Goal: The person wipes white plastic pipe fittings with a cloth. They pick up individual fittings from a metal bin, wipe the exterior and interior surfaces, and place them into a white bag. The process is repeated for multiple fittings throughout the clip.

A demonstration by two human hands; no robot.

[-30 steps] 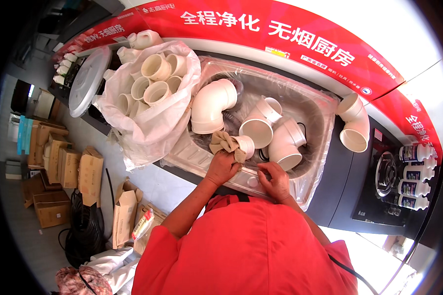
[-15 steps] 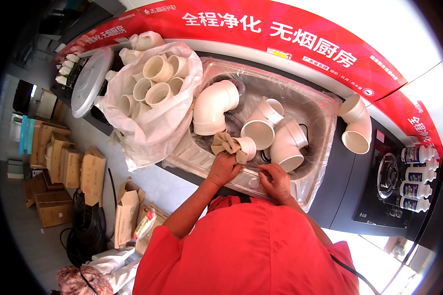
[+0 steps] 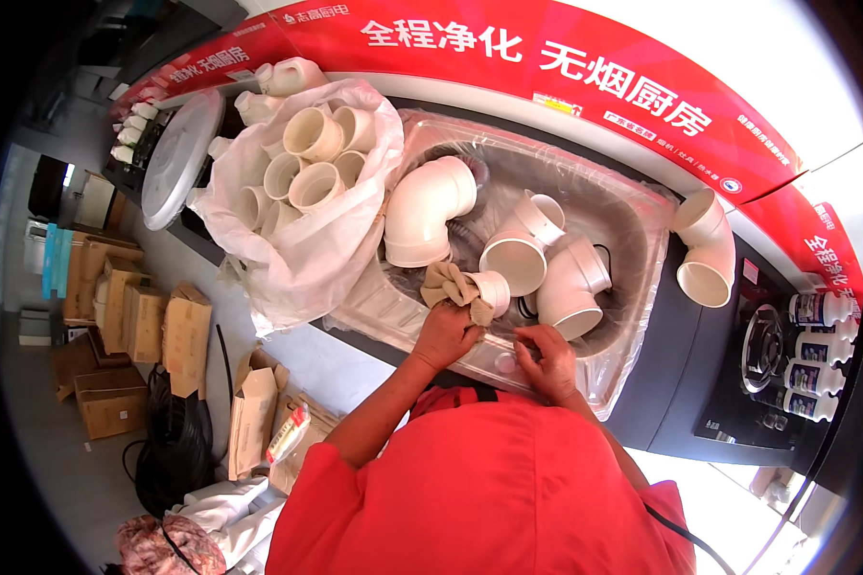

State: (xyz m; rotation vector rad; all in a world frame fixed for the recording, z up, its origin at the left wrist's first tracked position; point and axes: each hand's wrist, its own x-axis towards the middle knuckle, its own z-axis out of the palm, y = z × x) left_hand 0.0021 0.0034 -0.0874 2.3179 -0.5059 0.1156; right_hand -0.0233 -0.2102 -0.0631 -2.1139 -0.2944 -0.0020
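My left hand is closed on a crumpled tan cloth, which lies against a small white pipe fitting at the near side of the sink. Fingers curled, my right hand hovers just to the right, apart from the fitting; whatever its fingertips pinch, if anything, is too small to make out. Beyond the hands, a white pipe elbow, a tee-shaped pipe fitting and another elbow rest in the plastic-wrapped metal sink.
A white bag full of pipe fittings stands left of the sink. Another elbow sits on the dark counter at right, near a gas hob and several white bottles. Cardboard boxes and a black hose coil lie at lower left.
The whole view has shifted slightly. My left hand stays at the cloth and small fitting. My right hand remains beside them with its fingers curled a little differently.
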